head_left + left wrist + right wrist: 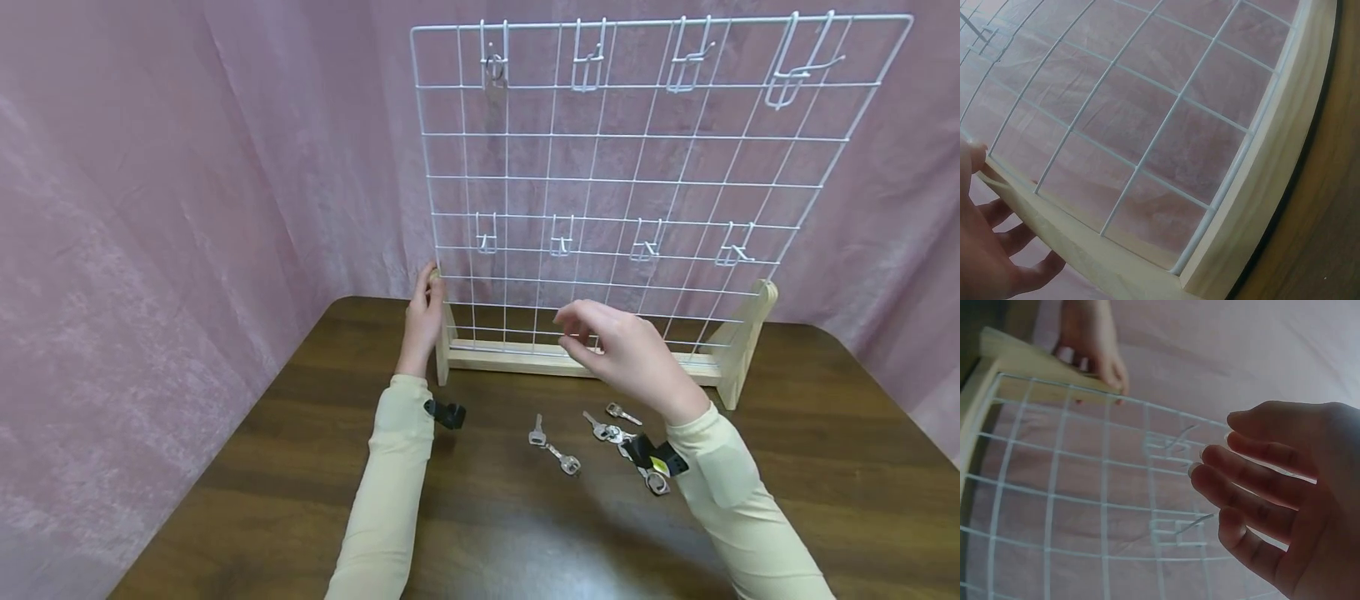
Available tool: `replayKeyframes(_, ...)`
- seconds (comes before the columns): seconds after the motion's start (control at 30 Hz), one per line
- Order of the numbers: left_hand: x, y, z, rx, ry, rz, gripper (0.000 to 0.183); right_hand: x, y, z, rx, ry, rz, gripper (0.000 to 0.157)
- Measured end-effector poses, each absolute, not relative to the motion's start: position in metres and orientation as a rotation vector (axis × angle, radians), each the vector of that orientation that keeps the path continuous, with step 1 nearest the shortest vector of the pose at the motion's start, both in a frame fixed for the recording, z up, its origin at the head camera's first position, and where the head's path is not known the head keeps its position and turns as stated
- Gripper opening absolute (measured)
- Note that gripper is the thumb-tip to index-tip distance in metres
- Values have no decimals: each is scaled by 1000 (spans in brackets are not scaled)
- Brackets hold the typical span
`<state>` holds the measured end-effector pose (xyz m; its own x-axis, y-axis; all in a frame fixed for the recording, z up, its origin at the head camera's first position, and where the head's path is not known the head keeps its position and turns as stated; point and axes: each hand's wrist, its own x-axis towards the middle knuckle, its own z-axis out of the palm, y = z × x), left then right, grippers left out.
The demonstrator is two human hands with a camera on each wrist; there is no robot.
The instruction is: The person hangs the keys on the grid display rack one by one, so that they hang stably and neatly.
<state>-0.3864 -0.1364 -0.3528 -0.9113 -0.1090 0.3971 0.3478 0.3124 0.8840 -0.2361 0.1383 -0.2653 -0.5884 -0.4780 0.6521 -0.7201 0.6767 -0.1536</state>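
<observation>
- Pink curtain (187, 208) hangs behind a brown wooden table (247, 500).
- At the left, the left hand (425, 312) grips the end of a pale wooden stand (517, 362); the thumb is on one side of the wood and the bent fingers are on the other.
- Upright in the stand is a white wire grid (600, 136). It carries hooks (588, 58), four along the top and four in a lower row.
- On the top hook at the far left hangs a ring (494, 68) with a flat piece, too blurred to name.
- On the table, before the stand, lie two keys (537, 437), their ends close together.
- More to the right, the right hand (622, 342) is raised before the grid's lower part, its fingers loosely bent and free.
- Below it lies a key pile (600, 430), partly covered by the wrist camera (671, 458); a single key (622, 413) is just beside.
</observation>
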Motion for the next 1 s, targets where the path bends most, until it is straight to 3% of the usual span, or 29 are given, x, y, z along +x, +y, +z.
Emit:
replayKeyframes(0.23,-390,-134,-351,-224,-2188,-1621,48,-235,144,-279,877,-2448,486,17)
replayKeyframes(1.0,-384,-135,-355,-222,-2177,-1642,53,-245,137,-324,1129,-2484,350,13)
